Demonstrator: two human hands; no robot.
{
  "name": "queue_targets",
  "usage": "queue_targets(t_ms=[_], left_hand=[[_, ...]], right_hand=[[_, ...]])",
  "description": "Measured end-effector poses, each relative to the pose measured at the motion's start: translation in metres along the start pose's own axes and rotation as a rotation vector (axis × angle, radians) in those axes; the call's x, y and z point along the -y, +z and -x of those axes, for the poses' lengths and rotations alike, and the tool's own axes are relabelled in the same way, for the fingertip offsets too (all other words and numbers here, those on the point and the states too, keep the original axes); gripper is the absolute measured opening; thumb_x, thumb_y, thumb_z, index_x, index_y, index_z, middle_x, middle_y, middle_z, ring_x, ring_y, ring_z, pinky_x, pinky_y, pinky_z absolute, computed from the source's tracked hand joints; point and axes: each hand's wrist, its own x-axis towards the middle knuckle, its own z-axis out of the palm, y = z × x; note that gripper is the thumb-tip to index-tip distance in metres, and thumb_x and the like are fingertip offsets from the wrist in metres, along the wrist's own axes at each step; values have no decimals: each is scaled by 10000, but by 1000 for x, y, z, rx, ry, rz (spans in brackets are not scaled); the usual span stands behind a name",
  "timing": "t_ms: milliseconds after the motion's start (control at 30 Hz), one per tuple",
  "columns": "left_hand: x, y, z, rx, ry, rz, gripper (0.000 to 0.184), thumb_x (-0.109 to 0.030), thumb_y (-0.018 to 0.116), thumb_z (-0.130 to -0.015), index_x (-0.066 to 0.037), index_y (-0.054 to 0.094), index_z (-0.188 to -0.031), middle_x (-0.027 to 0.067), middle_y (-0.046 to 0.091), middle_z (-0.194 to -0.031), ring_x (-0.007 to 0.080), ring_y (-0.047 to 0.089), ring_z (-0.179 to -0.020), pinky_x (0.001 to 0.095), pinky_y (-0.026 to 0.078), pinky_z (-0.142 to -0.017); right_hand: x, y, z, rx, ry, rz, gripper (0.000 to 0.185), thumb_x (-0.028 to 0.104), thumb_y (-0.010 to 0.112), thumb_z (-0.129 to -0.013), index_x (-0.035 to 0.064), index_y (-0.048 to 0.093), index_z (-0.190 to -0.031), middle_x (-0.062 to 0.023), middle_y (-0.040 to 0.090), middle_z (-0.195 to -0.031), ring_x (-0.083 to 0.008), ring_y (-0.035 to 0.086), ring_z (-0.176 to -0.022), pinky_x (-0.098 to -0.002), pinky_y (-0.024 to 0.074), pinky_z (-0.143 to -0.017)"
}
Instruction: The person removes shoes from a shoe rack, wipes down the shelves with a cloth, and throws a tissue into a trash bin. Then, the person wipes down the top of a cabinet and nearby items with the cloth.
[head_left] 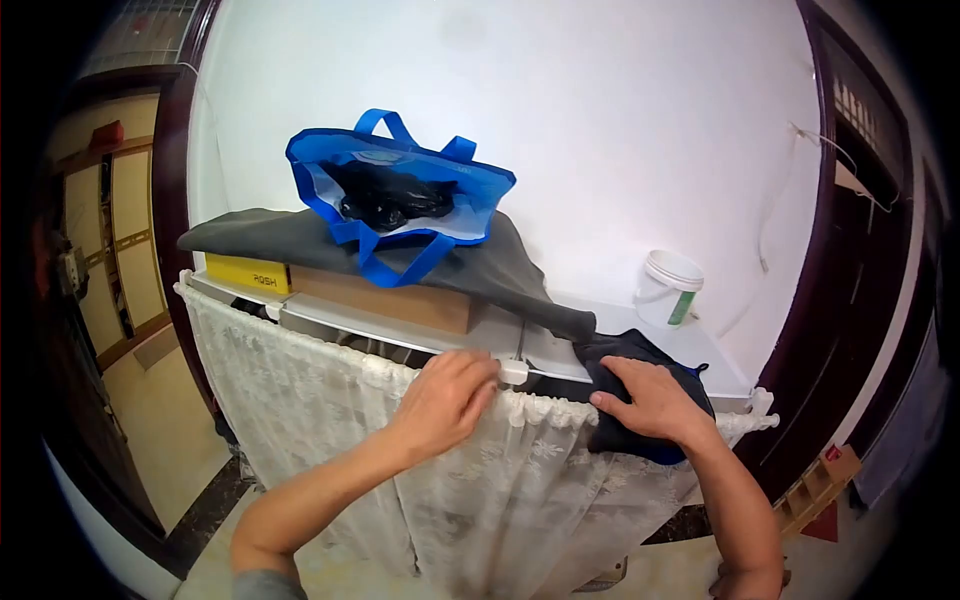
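A white lace curtain [300, 390] hangs gathered on a rod along the front of a white shelf unit. My left hand [445, 395] has its fingers curled closed at the curtain's top edge, just left of a white plastic bracket [513, 373]. My right hand [650, 400] rests on a dark cloth item [640, 345] with blue edging that drapes over the unit's front right. Its thumb is spread away from the fingers, and part of the palm is turned from view.
A blue shopping bag [470, 178] with black plastic inside stands on a grey cloth [500, 265]. Beneath are a yellow box [235, 272] and a cardboard box [380, 300]. A white bucket [668, 285] sits at the right by the wall. Dark-framed doorways flank the unit.
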Motion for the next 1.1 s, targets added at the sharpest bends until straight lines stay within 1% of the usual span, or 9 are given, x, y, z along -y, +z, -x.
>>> queue_targets(t_ms=[100, 233, 333, 433, 700, 833, 900, 967, 1100], left_hand=[[19, 11, -29, 122, -127, 47, 220, -125, 559, -914, -3, 620, -1087, 171, 613, -1124, 376, 560, -1028, 419, 459, -885], [61, 74, -95, 450, -370, -181, 348, -270, 446, -967, -48, 582, -1198, 199, 565, -1258, 391, 491, -1192, 427, 401, -1003], [100, 107, -119, 124, -85, -218, 333, -263, 501, -920, -43, 627, -1136, 235, 571, -1234, 396, 522, -1162, 458, 409, -999], [115, 121, -126, 99, -83, -252, 322, -245, 521, -904, -43, 624, -1133, 233, 571, -1226, 399, 525, -1145, 459, 417, -981], [126, 115, -111, 138, -110, -229, 310, -196, 574, -861, -42, 615, -1126, 229, 571, -1205, 407, 535, -1101, 461, 437, -934], [83, 79, -80, 93, -47, -186, 312, -172, 601, -839, -42, 611, -1123, 226, 571, -1194, 411, 540, -1078, 463, 447, -911], [13, 39, -69, 294, -171, -192, 304, -6, 575, -819, -33, 590, -1122, 201, 582, -1119, 405, 575, -999, 457, 468, -866], [-37, 30, -52, 6, -43, -90, 288, 51, 558, -810, -14, 582, -1090, 185, 573, -1011, 387, 579, -936, 454, 471, -813], [-80, 69, -76, 33, 151, 56, 295, 57, 555, -817, -12, 560, -1104, 178, 556, -978, 384, 548, -980, 446, 462, -796]], right_hand=[[-5, 5, -10, -31, -137, -175, 487, 300, 661, -876, 10, 559, -1254, -215, 627, -1170, -327, 601, -1077, -360, 454, -929], [-3, 2, -12, -79, 86, -424, 358, 188, 673, -861, -12, 592, -1148, -152, 677, -1007, -242, 639, -893, -306, 485, -825], [-41, 23, -18, -303, 87, -836, 301, 102, 642, -889, -35, 585, -1150, -77, 678, -1006, -116, 615, -911, -272, 480, -829], [-38, -3, 3, -457, 157, -1279, 312, 92, 638, -894, -38, 577, -1171, -60, 662, -1044, -133, 617, -921, -268, 484, -842], [-95, -71, 142, -1052, 303, -1774, 357, 281, 606, -934, 24, 620, -1181, -73, 665, -1147, -208, 638, -998, -319, 491, -937], [-119, -71, 234, -1165, 464, -1629, 408, 328, 581, -951, 15, 618, -1210, -115, 664, -1141, -259, 639, -1012, -371, 509, -940], [-125, -65, 264, -1260, 479, -1564, 407, 335, 571, -955, 18, 621, -1205, -116, 665, -1136, -260, 641, -1006, -374, 512, -933], [-125, -60, 279, -1323, 457, -1526, 406, 342, 562, -960, 21, 623, -1200, -117, 665, -1132, -262, 642, -1000, -377, 515, -926], [-123, -48, 282, -1370, 370, -1515, 406, 356, 543, -970, 26, 629, -1191, -119, 667, -1122, -264, 646, -988, -383, 520, -913]])
